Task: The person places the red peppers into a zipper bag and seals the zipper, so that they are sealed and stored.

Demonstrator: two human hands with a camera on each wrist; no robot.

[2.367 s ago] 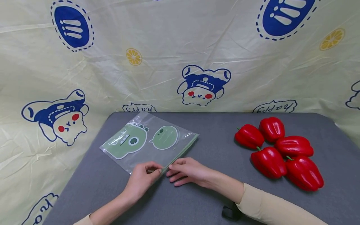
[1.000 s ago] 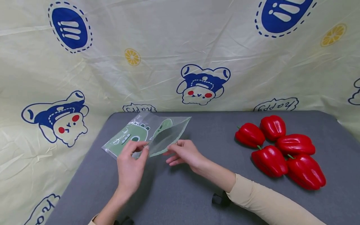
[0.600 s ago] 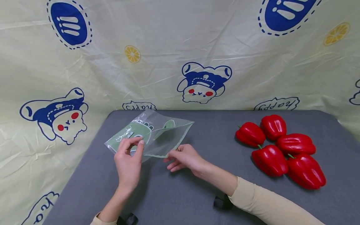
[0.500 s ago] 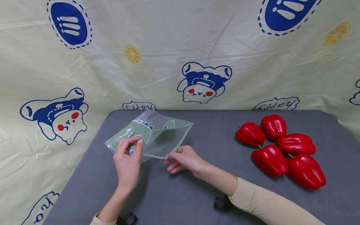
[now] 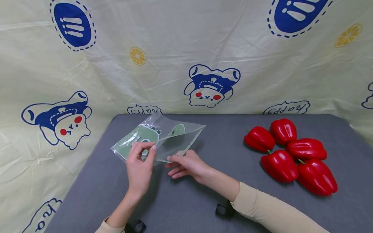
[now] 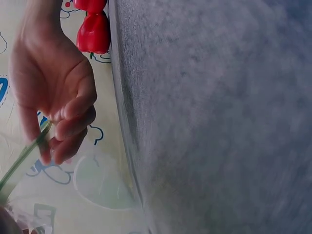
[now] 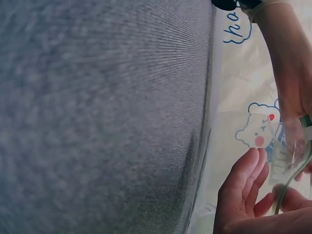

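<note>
A clear plastic zip bag [image 5: 177, 147] with green cartoon prints is held tilted over the left part of the table, its mouth parted and facing me. My left hand [image 5: 140, 168] pinches the near upper edge between thumb and index finger. My right hand [image 5: 190, 165] holds the lower edge of the mouth by thumb and fingers, the other fingers loosely curled under it. In the left wrist view the bag's green edge [image 6: 22, 158] runs to the right hand's [image 6: 53, 83] fingertips. The right wrist view shows the bag's green edge [image 7: 292, 178] at the thumb.
Several red bell peppers [image 5: 279, 166] lie clustered on the right side of the grey table [image 5: 186, 207]. A pale printed cloth [image 5: 163, 81] hangs behind the table. Black wrist cameras [image 5: 224, 210] sit under the forearms.
The bag lay flat with its mouth edges together; its edges have been pulled apart and its near side lifted. Lately the left hand has shifted slightly right, towards the right hand.
</note>
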